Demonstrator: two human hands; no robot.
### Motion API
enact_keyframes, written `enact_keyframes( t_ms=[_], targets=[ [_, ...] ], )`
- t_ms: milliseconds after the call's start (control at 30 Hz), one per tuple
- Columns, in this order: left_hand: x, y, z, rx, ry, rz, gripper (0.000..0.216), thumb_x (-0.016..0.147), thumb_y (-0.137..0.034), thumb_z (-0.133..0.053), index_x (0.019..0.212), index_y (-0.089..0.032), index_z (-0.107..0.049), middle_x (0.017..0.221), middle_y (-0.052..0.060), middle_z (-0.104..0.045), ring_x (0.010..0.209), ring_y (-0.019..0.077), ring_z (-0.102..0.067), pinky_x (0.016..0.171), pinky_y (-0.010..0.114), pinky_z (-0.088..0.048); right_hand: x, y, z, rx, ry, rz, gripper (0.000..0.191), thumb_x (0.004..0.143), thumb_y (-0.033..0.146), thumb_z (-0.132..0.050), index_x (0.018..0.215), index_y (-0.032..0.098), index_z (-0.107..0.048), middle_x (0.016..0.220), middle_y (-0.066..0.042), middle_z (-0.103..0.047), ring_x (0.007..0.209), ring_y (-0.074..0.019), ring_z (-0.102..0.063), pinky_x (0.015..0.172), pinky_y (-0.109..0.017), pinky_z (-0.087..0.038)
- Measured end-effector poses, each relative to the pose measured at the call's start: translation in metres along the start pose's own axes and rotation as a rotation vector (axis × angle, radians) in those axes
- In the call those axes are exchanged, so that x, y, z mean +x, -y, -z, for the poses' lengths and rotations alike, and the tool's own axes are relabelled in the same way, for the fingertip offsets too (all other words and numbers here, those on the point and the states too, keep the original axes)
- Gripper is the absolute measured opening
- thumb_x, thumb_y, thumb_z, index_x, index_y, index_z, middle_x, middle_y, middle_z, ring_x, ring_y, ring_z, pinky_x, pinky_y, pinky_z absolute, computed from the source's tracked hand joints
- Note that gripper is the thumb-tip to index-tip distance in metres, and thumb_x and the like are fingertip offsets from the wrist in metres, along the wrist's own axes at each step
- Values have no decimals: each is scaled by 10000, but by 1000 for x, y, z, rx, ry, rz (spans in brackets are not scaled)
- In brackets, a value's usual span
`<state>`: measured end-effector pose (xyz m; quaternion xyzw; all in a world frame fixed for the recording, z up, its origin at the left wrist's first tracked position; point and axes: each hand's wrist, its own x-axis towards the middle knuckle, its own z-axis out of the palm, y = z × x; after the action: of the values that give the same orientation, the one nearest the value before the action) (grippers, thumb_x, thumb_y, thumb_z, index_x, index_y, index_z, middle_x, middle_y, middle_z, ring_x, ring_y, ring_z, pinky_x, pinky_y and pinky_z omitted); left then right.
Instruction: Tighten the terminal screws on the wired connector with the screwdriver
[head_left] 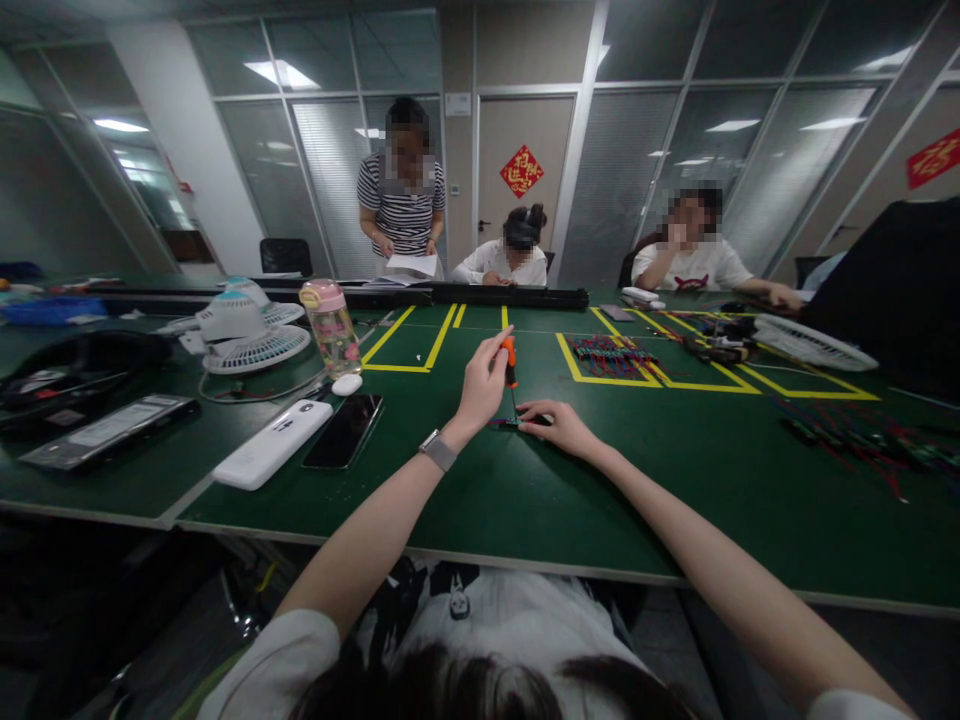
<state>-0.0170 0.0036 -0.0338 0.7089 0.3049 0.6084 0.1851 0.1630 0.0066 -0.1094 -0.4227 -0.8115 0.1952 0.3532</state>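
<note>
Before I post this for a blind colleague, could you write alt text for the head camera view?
A person's left hand holds a screwdriver to a small part that the right hand touches, on a green table. A phone lies left, wires right; three people are opposite.

The right hand [556, 426] apparently hides part of the board [511, 422]

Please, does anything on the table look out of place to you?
Perhaps the wire heap at far right: it lies loose outside the yellow tape outlines, while another wired pile sits mostly inside one.
</note>
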Motion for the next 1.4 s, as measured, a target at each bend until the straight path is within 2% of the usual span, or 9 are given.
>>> enact_keyframes(
  t_ms=[167, 333, 500, 667, 733, 900, 1100, 1233, 1400],
  targets=[
    [-1, -2, 0, 46, -65, 5, 261, 854, -329, -582, 1080, -220, -654, 936, 37, -572, 854, 134, -567, 802, 244, -462, 0, 1, 0, 6, 8, -2, 138, 759, 310, -676, 837, 212, -734, 1090, -76, -699, 1008, -235, -647, 919, -388, -474],
    [-1, -5, 1, 24, -32, -5, 313, 944, -281, -406, 1176, -220, -608, 1044, 59, -586, 945, 135, -568, 870, 257, -440, 0, 1, 1, 4, 5, -4, 136, 760, 315, -676, 829, 212, -732, 1095, -75, -697, 1015, -234, -644, 930, -389, -470],
    [-3, -7, 0, 13, -50, -58, 241, 876, -297, -548, 1066, -206, -666, 939, 44, -591, 871, 134, -577, 816, 245, -459, 0, 0, 0, -2, 5, 0, 133, 762, 321, -672, 822, 217, -730, 1086, -67, -700, 1010, -232, -646, 929, -386, -470],
    [-1, -2, -1, -43, 37, -29, 333, 925, -223, -436, 1228, -233, -572, 1108, 56, -588, 989, 136, -570, 880, 259, -452, 0, -1, 0, 5, 1, -1, 125, 757, 310, -678, 815, 213, -730, 1083, -72, -701, 1008, -232, -647, 927, -387, -472],
    [1, 0, -1, -107, 83, 13, 333, 907, -205, -464, 1220, -235, -575, 1019, 41, -620, 864, 117, -601, 803, 243, -482, 0, -1, -1, 7, 3, -2, 124, 759, 304, -675, 816, 208, -730, 1087, -77, -699, 1010, -232, -646, 923, -386, -474],
    [1, 2, 1, 53, -49, 9, 261, 827, -272, -611, 1080, -227, -659, 964, 46, -572, 822, 126, -583, 773, 244, -486, 0, -1, 0, 15, 9, 1, 123, 761, 303, -675, 818, 210, -731, 1087, -77, -698, 1011, -233, -646, 915, -385, -478],
    [3, 1, 1, -108, 54, 80, 325, 919, -243, -447, 1219, -222, -570, 1027, 52, -628, 854, 126, -624, 790, 254, -497, 0, 1, 0, 13, 0, -1, 126, 758, 306, -677, 815, 207, -730, 1082, -78, -701, 1005, -231, -650, 923, -384, -475],
    [3, 0, 3, 31, -53, 47, 231, 834, -277, -605, 1044, -207, -667, 934, 41, -615, 815, 131, -602, 760, 239, -489, 0, 2, 1, -6, 11, 3, 126, 762, 304, -674, 818, 205, -730, 1091, -77, -698, 1012, -230, -647, 920, -378, -474],
    [5, 0, 4, -65, -4, 92, 303, 927, -228, -423, 1161, -221, -616, 1100, 68, -621, 949, 144, -612, 824, 263, -479, 0, 3, 1, 1, 7, 0, 122, 761, 303, -675, 818, 209, -728, 1092, -73, -698, 1010, -230, -649, 912, -375, -479]
  ],
)
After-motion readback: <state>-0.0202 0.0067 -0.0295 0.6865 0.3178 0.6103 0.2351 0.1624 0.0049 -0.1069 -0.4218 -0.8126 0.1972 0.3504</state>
